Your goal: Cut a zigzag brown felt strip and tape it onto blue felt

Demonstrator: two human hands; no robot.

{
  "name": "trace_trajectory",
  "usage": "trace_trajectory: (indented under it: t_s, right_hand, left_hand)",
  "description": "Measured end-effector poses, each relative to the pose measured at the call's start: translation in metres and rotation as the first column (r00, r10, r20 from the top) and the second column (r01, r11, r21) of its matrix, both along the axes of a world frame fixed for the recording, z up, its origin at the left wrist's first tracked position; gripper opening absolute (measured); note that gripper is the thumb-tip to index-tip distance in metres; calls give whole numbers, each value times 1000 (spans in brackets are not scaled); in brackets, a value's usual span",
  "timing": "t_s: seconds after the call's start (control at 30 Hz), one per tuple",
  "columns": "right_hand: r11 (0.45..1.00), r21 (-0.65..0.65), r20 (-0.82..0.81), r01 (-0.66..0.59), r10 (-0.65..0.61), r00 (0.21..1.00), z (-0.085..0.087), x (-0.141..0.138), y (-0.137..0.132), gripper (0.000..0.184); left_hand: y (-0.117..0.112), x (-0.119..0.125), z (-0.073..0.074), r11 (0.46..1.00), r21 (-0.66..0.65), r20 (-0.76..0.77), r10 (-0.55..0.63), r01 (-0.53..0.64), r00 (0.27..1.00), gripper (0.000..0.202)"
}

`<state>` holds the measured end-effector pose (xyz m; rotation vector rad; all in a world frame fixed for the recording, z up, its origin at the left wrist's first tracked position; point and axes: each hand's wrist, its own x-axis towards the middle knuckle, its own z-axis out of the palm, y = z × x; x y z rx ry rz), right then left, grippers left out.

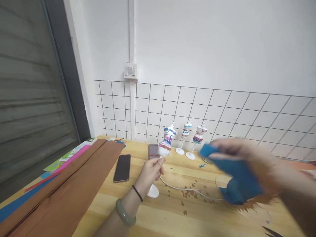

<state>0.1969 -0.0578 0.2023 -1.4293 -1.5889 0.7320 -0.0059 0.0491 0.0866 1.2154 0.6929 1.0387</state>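
Observation:
My left hand (151,171) is closed around the stem of a small white mannequin stand (167,140), its body daubed with blue, pink and brown. The round white base (153,191) shows below my hand. At the right, my right hand (238,148) is smeared by motion. Its fingers curl over a blue piece of crepe paper (244,177), which hangs beneath them. Brown paper with a jagged, fringed edge (254,205) shows under the blue piece. Two similar mannequin stands (185,133) (199,135) are upright near the wall.
Brown folded paper sheets (98,177) lie at the left over coloured sheets. Nearby are a phone (122,168) and a grey flat box (153,150). A white cable (185,189) crosses among brown paper scraps (189,194). Scissor blades (271,231) point in at lower right. A wire grid (165,98) lines the wall.

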Motion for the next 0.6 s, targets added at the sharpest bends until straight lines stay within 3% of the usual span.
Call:
trace_trajectory:
  t_s: [0.1,0.3,0.43,0.6]
  right_hand:
    - [964,-192,70,-185,202,977,-23,-31,16,23]
    - [981,-43,-22,-188,187,982,-74,-54,27,29]
    - [977,-56,-143,-204,194,971,-80,-52,26,31]
    - [979,-46,-132,-196,189,973,-74,-49,23,30]
  left_hand:
    - [-9,4,2,998,-15,6,-63,63,998,40]
    - [-12,8,-1,994,-45,23,-95,96,995,36]
    - [-14,9,-1,999,-19,32,-50,51,998,31]
    - [-19,10,3,991,-86,81,-96,103,992,32]
